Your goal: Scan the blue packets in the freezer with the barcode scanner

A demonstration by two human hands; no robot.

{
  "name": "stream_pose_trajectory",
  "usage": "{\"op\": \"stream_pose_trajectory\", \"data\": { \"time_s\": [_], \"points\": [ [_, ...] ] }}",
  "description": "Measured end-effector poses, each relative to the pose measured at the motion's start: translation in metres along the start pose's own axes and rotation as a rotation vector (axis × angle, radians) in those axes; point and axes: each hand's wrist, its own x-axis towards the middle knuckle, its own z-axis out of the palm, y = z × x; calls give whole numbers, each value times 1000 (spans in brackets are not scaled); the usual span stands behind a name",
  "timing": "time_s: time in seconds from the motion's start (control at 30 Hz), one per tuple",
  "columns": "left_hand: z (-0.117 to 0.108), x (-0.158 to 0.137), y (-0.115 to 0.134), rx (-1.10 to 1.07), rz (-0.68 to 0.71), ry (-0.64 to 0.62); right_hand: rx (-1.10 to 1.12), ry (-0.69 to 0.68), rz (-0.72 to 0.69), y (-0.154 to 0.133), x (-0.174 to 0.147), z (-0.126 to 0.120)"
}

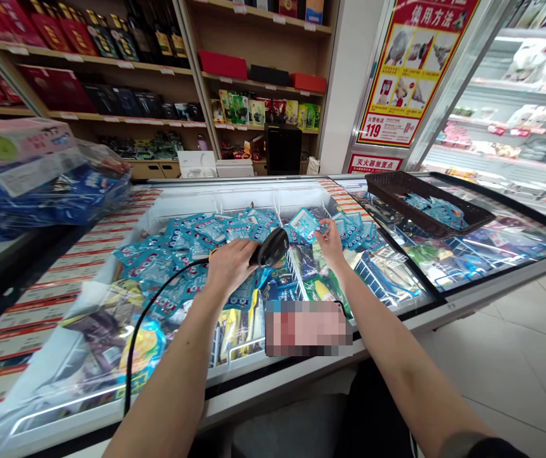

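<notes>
Head view: looked forward and down
Freezer (234, 395): lay close below
Shelving (267, 39): stood farther off, ahead

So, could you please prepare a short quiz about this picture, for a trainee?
1. Which hand holds the black scanner, and what is in the other hand?
2. True or false: the brown basket is to the left of the scanner.
3. Fill in: the big number on the red-and-yellow poster is ___.

Key:
1. The left hand; the right hand holds a blue packet.
2. False; it is to the right.
3. 119.
</notes>
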Motion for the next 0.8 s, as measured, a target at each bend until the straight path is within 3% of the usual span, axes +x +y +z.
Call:
{"op": "stream_pose_trajectory", "data": {
  "time_s": [0.27,0.8],
  "points": [
    [-1,0,1,-3,-7,1,165,22,-1,5,0,1],
    [2,0,0,11,-1,-6,113,-14,7,5,1,1]
  ]
}}
